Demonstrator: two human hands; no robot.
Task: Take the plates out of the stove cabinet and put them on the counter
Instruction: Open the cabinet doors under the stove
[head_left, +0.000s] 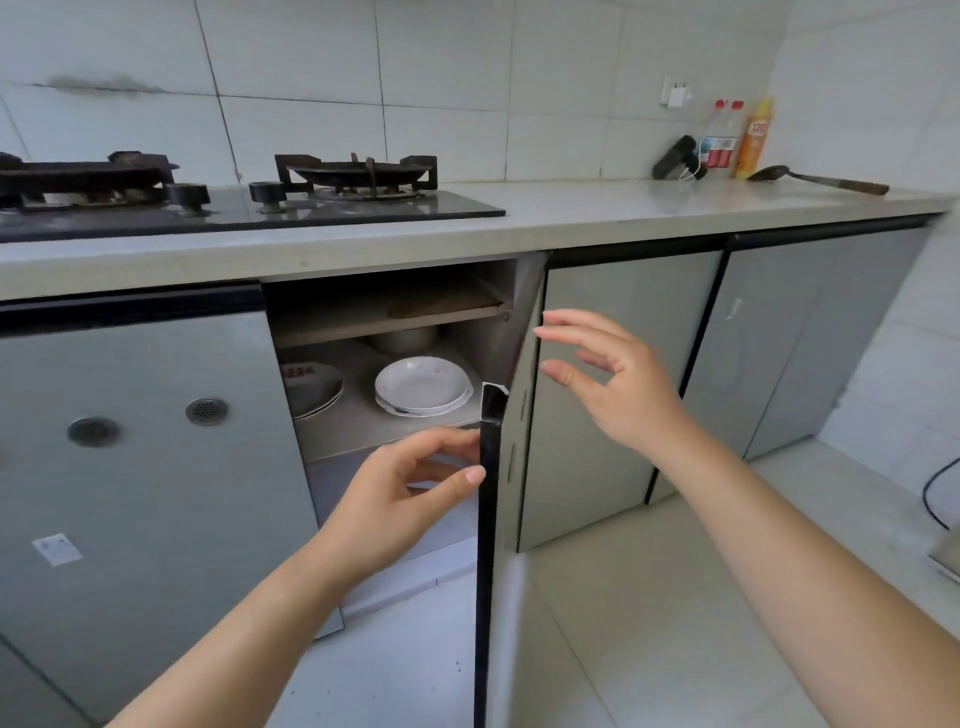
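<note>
Stove (234, 208): a black gas hob with two burners, set into the counter (597, 213) at the left.
Left cabinet door (145, 467): closed, grey, with two round vents and a small white sticker low down.
Stove cabinet (384, 317): open below the hob's right burner; an upper shelf runs across it and a lower shelf carries the crockery.
Left plates (311, 387): a small white stack with red lettering on the lower shelf, partly hidden behind the left cabinet door.
Bowl (405, 338): pale, at the back of the lower shelf, just under the upper shelf.
Middle plates (422, 387): a stack of white plates on the lower shelf, near its front and right of the left plates, apart from them; no hand touches them.
Left hand (405, 493): below the lower shelf's front edge, fingers loosely curled; thumb tip and forefinger tip touch the black edge of the open door, and the hand encloses nothing.
Open door (488, 519): swung out towards the camera and seen edge-on, with a torn strip at its top.
Right hand (618, 384): in the air beside the open door's outer face, fingers spread and relaxed, holding nothing.
Right cabinet doors (597, 389): closed, grey.
Far counter: a black object, two clear bottles (719, 137) with red caps, a yellow bottle (756, 137) and a ladle (821, 179) lying flat.
</note>
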